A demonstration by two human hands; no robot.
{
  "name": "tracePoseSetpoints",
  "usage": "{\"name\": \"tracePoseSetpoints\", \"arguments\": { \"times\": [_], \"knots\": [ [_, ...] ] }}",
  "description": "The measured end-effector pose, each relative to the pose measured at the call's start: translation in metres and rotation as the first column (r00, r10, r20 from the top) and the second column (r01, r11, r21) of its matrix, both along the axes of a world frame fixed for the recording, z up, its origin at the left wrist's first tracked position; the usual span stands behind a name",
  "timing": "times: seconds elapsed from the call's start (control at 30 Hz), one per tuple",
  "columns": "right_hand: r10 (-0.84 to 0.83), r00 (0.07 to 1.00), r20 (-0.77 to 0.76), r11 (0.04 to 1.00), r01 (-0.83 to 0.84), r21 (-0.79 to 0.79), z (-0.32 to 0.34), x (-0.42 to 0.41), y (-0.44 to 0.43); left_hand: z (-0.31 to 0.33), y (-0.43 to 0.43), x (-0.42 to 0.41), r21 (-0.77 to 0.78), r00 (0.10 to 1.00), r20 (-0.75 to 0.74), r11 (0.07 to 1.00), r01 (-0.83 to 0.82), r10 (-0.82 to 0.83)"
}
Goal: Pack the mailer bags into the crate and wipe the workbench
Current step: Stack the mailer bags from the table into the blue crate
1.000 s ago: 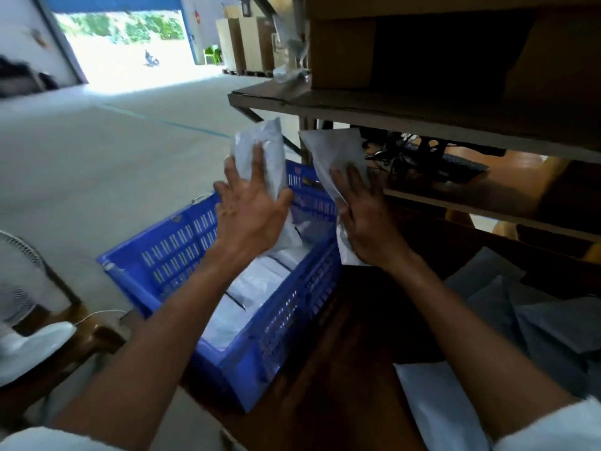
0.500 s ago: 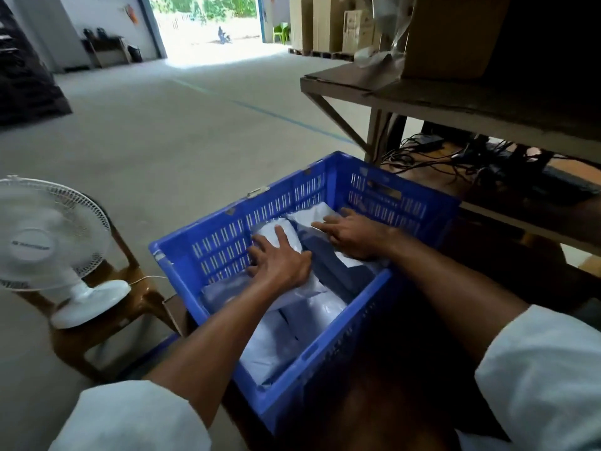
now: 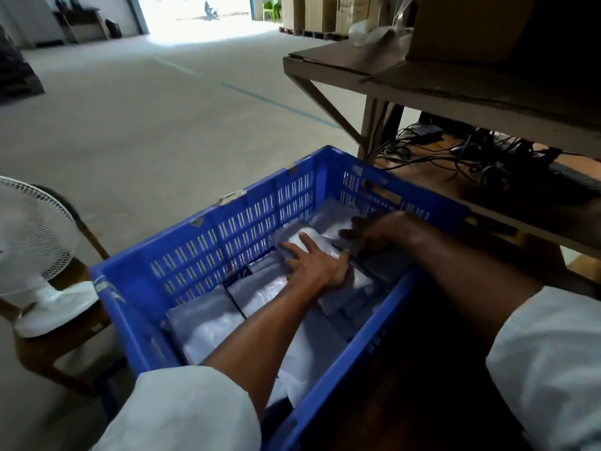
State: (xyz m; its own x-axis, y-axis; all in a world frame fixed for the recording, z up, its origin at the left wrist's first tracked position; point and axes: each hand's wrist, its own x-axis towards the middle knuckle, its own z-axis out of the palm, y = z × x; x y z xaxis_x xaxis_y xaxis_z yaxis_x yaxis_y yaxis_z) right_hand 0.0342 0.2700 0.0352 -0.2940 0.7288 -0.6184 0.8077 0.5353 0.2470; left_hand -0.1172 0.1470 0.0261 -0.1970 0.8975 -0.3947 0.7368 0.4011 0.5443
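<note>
- Pressing down with spread fingers, the left hand [image 3: 313, 260] covers a white mailer bag [image 3: 361, 279] mid-frame inside the blue crate [image 3: 227, 236].
- Right hand [image 3: 380, 231], fingers outstretched, rests on grey bags [image 3: 383, 268] just beside it.

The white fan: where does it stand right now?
Head view, far left edge: the white fan stands on a wooden stool, left of the blue crate.

Left grip [image 3: 317, 263] and right grip [image 3: 379, 231] reach forward, fingers flat, palms down.

Concrete floor [image 3: 156, 125], bright doorway [image 3: 198, 14], wooden shelf [image 3: 455, 92]
</note>
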Motion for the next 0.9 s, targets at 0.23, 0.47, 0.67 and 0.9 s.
{"name": "tracePoseSetpoints", "arguments": {
  "times": [0.23, 0.47, 0.67, 0.9],
  "knots": [
    [-0.064, 0.998, 0.024, 0.997, 0.065, -0.047, -0.004, -0.008, -0.002, -0.014, 0.026, -0.004, 0.015, 0.992, -0.087, 0.995, 0.096, -0.095],
    [-0.14, 0.887, -0.44, 0.982, 0.183, 0.056, 0.043, 0.005, -0.045, 0.002, 0.013, 0.001, 0.179, 0.935, -0.137, 0.92, 0.348, -0.327],
    [-0.051, 0.787, -0.614, 0.891, 0.313, 0.327, 0.106, 0.046, -0.114, 0.027, -0.014, -0.034, 0.14, 0.902, -0.272, 0.914, 0.382, -0.335],
    [-0.008, 0.303, -0.953, 0.555, 0.794, 0.248, 0.084, 0.103, -0.219, 0.079, -0.069, -0.013, 0.531, 0.898, -0.116, 0.737, 0.418, -0.425]
  ]
}}
